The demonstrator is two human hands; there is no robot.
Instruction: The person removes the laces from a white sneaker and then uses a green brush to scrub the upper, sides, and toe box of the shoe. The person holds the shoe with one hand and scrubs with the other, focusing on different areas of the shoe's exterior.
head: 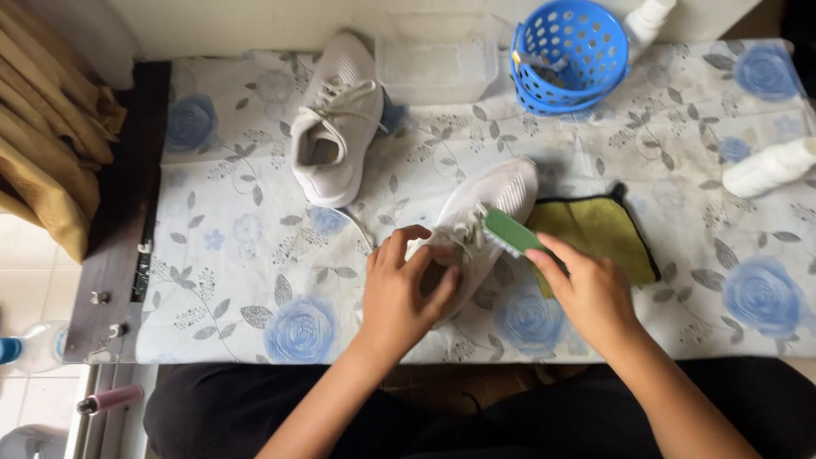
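At the flowered table (255, 280), our left hand (401, 293) clasps a white shoe (489, 217) lying near the front edge, while our right hand (586, 293) grips a green brush (508, 231) against its laces. A hard stroke could, we judge, snag the laces or push the shoe onto the yellow cloth (599, 229) beside it.

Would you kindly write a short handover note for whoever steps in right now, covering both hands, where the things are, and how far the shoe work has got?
Left hand: grip closed over the heel end of the near white shoe, holding it on the floral cloth.
Right hand: grip shut on the green brush, bristles against the shoe's laces.
Second white shoe lies apart, farther back on the left, untouched.
Yellow-green cloth lies under the right hand; blue basket and clear tub at the back, white bottle on the right.
Done: brush is on the near shoe; how clean it is cannot be told.
Left: the second shoe appears not yet started.
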